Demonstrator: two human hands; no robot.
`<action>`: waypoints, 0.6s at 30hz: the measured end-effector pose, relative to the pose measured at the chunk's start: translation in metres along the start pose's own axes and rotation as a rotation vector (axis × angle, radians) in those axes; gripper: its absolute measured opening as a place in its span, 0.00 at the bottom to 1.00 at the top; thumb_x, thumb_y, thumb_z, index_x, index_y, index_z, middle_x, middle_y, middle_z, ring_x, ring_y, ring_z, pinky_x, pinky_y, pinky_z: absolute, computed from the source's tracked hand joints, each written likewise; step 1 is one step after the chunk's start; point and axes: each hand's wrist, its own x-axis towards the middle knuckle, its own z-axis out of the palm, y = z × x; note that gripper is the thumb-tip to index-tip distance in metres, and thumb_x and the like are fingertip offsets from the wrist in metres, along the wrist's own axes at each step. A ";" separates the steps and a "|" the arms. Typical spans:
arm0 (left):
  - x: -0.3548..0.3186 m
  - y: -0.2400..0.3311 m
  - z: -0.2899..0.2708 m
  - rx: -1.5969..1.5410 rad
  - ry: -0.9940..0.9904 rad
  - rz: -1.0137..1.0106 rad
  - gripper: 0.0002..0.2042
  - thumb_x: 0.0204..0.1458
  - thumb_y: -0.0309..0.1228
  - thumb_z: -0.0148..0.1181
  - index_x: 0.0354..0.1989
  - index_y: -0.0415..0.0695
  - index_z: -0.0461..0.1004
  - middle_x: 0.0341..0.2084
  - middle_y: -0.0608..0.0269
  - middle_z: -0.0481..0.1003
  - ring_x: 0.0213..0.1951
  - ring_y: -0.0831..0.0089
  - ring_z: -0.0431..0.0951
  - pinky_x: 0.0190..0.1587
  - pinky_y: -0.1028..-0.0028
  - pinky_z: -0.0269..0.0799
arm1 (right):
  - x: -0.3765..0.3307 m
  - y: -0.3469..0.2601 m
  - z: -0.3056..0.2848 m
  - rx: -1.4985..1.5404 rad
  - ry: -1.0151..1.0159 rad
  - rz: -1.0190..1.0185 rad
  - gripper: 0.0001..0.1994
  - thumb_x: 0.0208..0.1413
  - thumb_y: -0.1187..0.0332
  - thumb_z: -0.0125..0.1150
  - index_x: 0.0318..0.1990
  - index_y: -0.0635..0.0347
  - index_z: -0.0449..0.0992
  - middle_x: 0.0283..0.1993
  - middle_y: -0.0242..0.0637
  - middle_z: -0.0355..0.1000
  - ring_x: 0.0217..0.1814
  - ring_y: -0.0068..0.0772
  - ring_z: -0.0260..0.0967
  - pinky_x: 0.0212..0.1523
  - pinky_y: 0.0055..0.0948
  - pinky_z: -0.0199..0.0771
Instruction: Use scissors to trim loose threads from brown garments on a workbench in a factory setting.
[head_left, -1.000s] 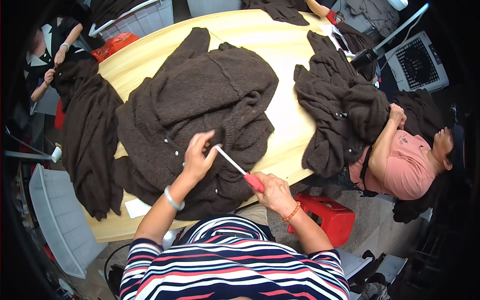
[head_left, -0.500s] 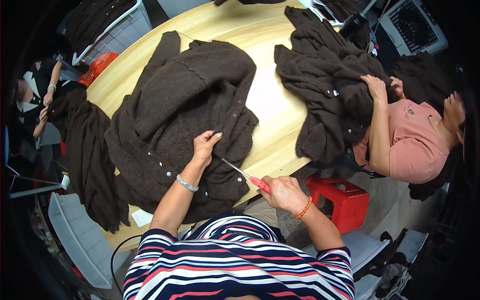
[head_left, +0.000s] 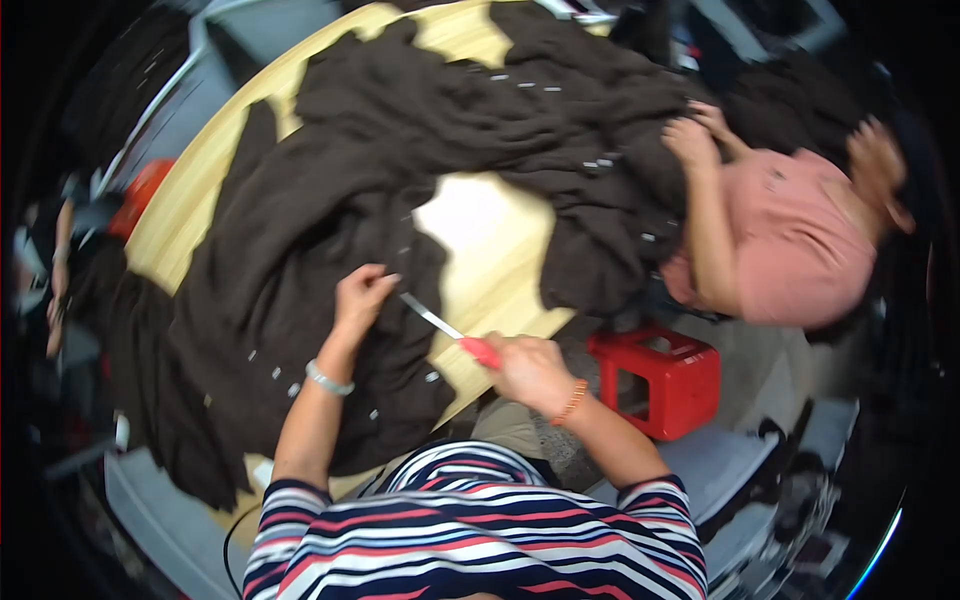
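A dark brown knitted garment (head_left: 270,240) with several small shiny buttons lies bunched on the table in front of me. My left hand (head_left: 362,298), below a pale bangle, pinches a bit of its fabric. In my right hand (head_left: 535,368) is a red-handled tool (head_left: 480,351) with a slim metal shaft, pointing toward my left fingertips. Motion blur hides the tool's tip, so I cannot tell whether it touches the knit.
Another dark brown knit (head_left: 590,150) spreads across the table's far side, meeting mine. A co-worker in a pink shirt (head_left: 800,245) handles it at the right. A red stool (head_left: 660,380) stands below; the wooden table (head_left: 490,235) shows between the garments.
The view has shifted and blurred, so my hands appear farther left. Brown knit from the co-worker's side now stretches leftward over the far table. My grips on fabric and tool look unchanged.
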 end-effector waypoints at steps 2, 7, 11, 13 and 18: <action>0.009 -0.001 0.007 0.011 -0.025 0.053 0.07 0.50 0.30 0.66 0.33 0.39 0.80 0.21 0.74 0.71 0.25 0.84 0.67 0.28 0.79 0.64 | 0.006 0.011 0.009 -0.040 -0.003 -0.002 0.05 0.47 0.68 0.59 0.32 0.57 0.77 0.24 0.44 0.74 0.31 0.46 0.75 0.33 0.43 0.75; 0.021 -0.109 -0.043 -0.083 -0.035 0.124 0.07 0.53 0.26 0.65 0.38 0.36 0.77 0.33 0.68 0.75 0.36 0.80 0.71 0.45 0.79 0.67 | 0.023 -0.006 0.031 0.072 -0.204 -0.083 0.11 0.48 0.64 0.57 0.23 0.62 0.77 0.25 0.50 0.75 0.33 0.51 0.76 0.35 0.44 0.75; 0.042 -0.102 -0.036 -0.065 -0.205 0.068 0.06 0.54 0.28 0.64 0.34 0.39 0.75 0.28 0.73 0.72 0.32 0.83 0.68 0.39 0.82 0.64 | -0.002 0.016 0.053 0.129 0.178 0.002 0.09 0.46 0.64 0.60 0.26 0.61 0.77 0.27 0.44 0.76 0.35 0.47 0.76 0.38 0.41 0.74; 0.064 -0.097 -0.026 -0.058 -0.180 0.121 0.08 0.54 0.32 0.65 0.36 0.40 0.77 0.27 0.73 0.73 0.31 0.83 0.69 0.36 0.81 0.65 | -0.002 0.019 0.047 0.193 0.176 0.043 0.09 0.47 0.66 0.60 0.28 0.63 0.76 0.28 0.47 0.76 0.38 0.47 0.76 0.39 0.41 0.73; 0.082 -0.020 0.008 0.120 -0.085 -0.081 0.20 0.47 0.31 0.71 0.47 0.37 0.75 0.23 0.63 0.78 0.21 0.75 0.73 0.22 0.76 0.70 | 0.011 0.033 0.058 0.213 0.307 -0.026 0.07 0.45 0.69 0.60 0.28 0.63 0.73 0.27 0.47 0.74 0.35 0.49 0.75 0.37 0.42 0.71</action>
